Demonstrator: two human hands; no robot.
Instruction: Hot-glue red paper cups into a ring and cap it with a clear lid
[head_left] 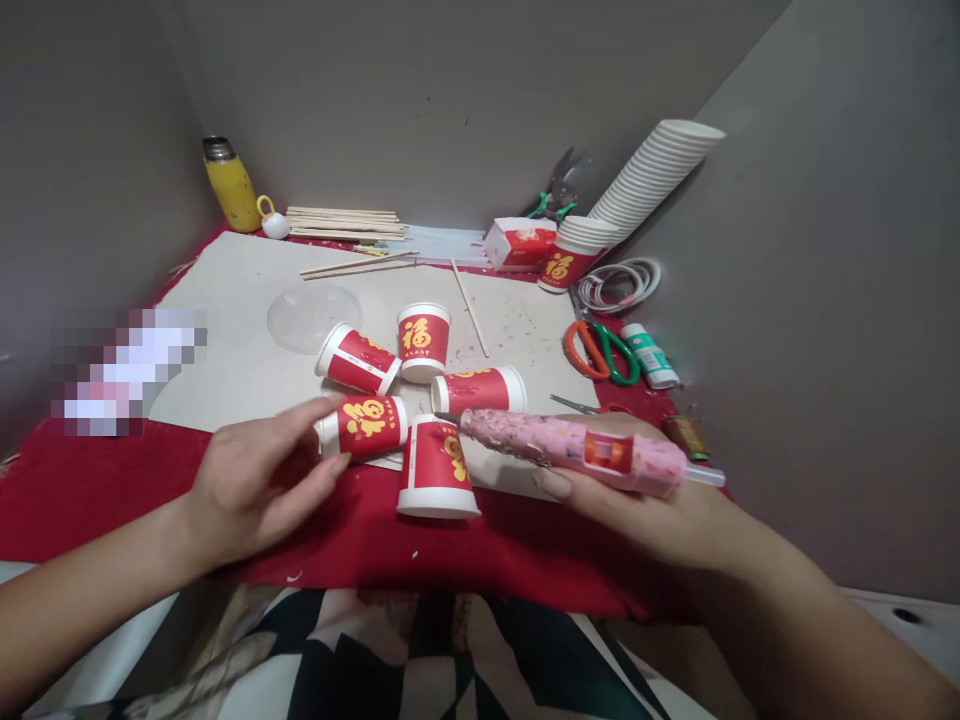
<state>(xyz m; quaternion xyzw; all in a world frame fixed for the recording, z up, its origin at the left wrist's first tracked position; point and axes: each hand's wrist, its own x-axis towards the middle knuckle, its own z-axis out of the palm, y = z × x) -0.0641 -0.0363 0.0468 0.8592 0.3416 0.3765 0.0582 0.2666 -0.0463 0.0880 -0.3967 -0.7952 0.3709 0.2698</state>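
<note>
Several red paper cups with gold characters lie joined in a ring point(420, 400) on a beige board point(232, 300). My left hand point(259, 480) pinches the rim of the lower left cup point(364, 424) between thumb and fingers. My right hand point(660, 510) grips a pink glue gun point(577, 448). Its metal nozzle points left and reaches the joint between the right cup point(480, 388) and the bottom cup point(436, 468).
A red cloth point(75, 490) covers the table. At the back are a yellow bottle point(231, 184), wooden sticks point(345, 222), a leaning stack of white cups point(645, 180) and pliers point(559, 195). Scissors point(600, 350), a glue tube point(651, 356) and a clear lid point(311, 316) lie nearby. Grey walls close in.
</note>
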